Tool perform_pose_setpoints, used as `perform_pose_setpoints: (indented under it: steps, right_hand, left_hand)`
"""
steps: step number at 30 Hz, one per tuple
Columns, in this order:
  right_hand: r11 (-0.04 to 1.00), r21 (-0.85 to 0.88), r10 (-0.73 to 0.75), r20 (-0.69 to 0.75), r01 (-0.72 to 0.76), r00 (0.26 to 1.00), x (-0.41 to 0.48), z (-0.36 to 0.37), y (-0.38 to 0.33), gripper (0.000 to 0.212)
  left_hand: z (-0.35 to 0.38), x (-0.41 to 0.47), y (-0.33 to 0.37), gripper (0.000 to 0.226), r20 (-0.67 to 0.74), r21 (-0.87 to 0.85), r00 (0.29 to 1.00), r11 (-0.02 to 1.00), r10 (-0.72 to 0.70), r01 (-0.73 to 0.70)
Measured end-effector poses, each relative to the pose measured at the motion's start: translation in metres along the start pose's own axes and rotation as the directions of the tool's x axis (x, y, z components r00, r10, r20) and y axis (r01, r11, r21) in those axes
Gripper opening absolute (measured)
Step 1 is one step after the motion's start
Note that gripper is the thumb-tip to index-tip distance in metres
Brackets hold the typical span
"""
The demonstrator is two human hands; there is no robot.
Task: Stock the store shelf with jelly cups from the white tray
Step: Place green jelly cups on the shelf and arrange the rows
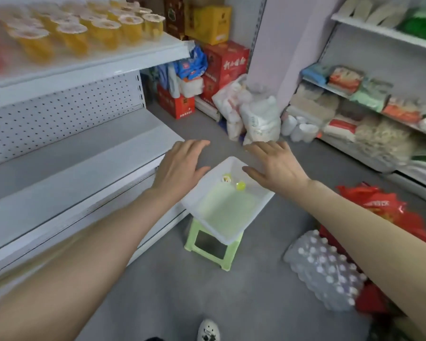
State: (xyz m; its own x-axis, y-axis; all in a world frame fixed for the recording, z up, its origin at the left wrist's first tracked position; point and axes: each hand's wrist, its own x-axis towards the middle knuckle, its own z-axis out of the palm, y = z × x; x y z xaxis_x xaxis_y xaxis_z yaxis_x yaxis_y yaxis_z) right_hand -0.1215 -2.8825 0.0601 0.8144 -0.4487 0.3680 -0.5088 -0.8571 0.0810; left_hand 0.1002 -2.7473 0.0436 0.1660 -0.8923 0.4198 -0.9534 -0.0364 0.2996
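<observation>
While both hands hover spread above the white tray [221, 210], neither holds anything: the left hand [180, 166] hangs over the tray's left corner and the right hand [273, 166] over its far right edge, fingers straight and released on both. Only two pieces lie in the tray, near its far end: a lidded jelly cup [226, 178] and, just beside it, a yellow jelly cup [240, 185]; whether they touch I cannot tell. The tray sits on a green stool [207, 247] on the floor, next to the shelf [108, 62], whose upper level carries rows of stocked cups [106, 30]. Such cups are likely light, with thin plastic walls that give when squeezed and a film lid that could puncture, so each is best pinched gently round the rim or upper wall, never on the lid. The near-empty tray should weigh little; gripped at two opposite rims it ought to lift level, though the cups may slide
</observation>
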Motion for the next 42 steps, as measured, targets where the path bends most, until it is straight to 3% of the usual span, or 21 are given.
perform_pose_setpoints:
  steps: [5,12,17,23,26,34,39,42]
  right_hand:
    - [0.993,0.052,0.107,0.035,-0.109,0.994,-0.01,0.052,0.056,0.049]
    - [0.95,0.114,0.264,0.197,-0.289,0.944,-0.014,0.153,0.097,0.047]
    - [0.896,0.125,0.369,0.322,-0.426,0.872,-0.02,0.253,0.116,0.058]
    - [0.814,0.069,0.479,0.483,-0.577,0.733,-0.018,0.368,0.138,0.07]
    - [0.804,0.026,0.493,0.528,-0.594,0.691,-0.015,0.414,0.149,0.067]
    - [0.874,-0.067,0.423,0.594,-0.482,0.684,-0.001,0.513,0.173,0.083]
    - [0.878,-0.076,0.409,0.632,-0.473,0.658,-0.004,0.54,0.176,0.084]
    - [0.871,-0.1,0.432,0.623,-0.481,0.652,-0.009,0.544,0.175,0.087]
  left_hand:
    - [0.069,0.039,0.0,0.056,0.125,-0.024,0.992,1.0,0.023,-0.021]
    - [0.175,0.082,-0.026,0.051,0.269,-0.098,0.961,0.995,0.06,-0.035]
    - [0.274,0.103,-0.062,0.05,0.433,-0.146,0.898,0.989,0.079,-0.017]
    - [0.382,0.107,-0.109,0.053,0.56,-0.139,0.823,0.99,0.092,-0.016]
    - [0.427,0.114,-0.129,0.056,0.599,-0.134,0.794,0.991,0.102,-0.026]
    - [0.529,0.141,-0.158,0.074,0.667,-0.106,0.726,0.986,0.167,-0.129]
    - [0.57,0.153,-0.161,0.081,0.724,-0.036,0.672,0.981,0.157,-0.19]
    - [0.577,0.158,-0.155,0.082,0.715,0.017,0.682,0.97,0.156,-0.241]
